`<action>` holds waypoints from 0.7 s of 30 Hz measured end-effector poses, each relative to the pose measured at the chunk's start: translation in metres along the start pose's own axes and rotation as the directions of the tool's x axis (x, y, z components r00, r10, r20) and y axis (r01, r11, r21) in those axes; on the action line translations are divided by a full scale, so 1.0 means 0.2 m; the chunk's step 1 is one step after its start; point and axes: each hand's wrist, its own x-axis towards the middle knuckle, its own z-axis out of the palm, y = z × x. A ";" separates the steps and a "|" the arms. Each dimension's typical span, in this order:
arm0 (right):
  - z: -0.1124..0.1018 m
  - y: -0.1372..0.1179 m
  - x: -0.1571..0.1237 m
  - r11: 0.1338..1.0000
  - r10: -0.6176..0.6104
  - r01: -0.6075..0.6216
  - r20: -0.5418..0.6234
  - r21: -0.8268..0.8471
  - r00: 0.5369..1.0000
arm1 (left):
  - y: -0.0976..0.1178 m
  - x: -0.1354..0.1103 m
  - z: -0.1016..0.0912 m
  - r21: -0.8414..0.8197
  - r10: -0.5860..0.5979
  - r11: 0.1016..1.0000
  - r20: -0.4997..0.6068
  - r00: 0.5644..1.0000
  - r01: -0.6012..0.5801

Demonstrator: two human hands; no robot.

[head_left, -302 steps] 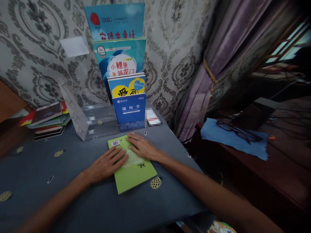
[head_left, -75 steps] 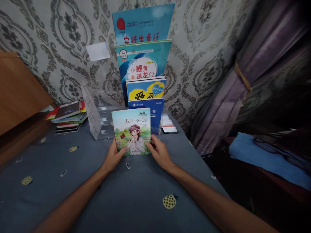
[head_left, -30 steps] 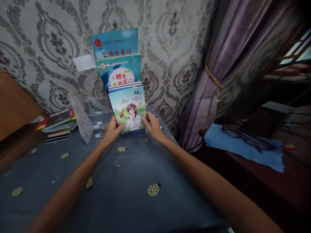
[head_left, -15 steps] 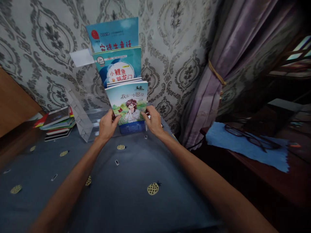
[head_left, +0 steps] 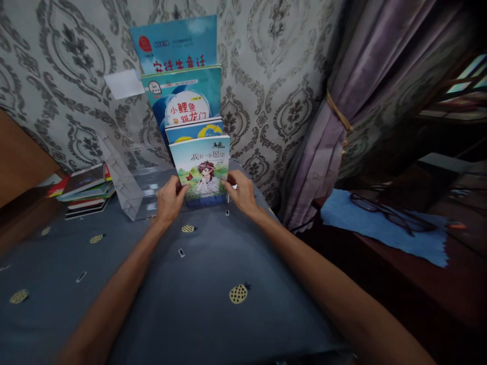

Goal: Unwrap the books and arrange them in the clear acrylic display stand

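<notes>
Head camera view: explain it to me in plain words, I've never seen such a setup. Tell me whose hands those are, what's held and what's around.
There is no machine: these are a person's bare hands, filmed by one camera worn on the head, looking forward and down. The left hand and right hand have a grip on the lower sides of an illustrated book. Larger books rise behind it, with a clear stand reaching to the left. Beneath is a dark tablecloth printed with pineapples; a stack of books lies on it at the left. On a separate surface at right, glasses rest on a blue cloth.
</notes>
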 end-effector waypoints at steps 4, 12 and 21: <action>0.01 0.01 -0.01 1.000 0.024 -0.024 0.012 0.014 1.000 | -0.01 -0.02 0.01 -0.016 -0.032 0.999 -0.007 0.999 0.032; 0.04 0.00 -0.05 0.998 0.052 -0.051 -0.017 0.045 0.999 | -0.04 -0.06 0.03 -0.019 -0.046 0.999 0.033 0.998 0.046; 0.07 0.01 -0.07 0.995 0.059 -0.053 -0.072 0.080 0.996 | -0.02 -0.07 0.02 0.139 -0.060 0.989 0.071 0.996 0.050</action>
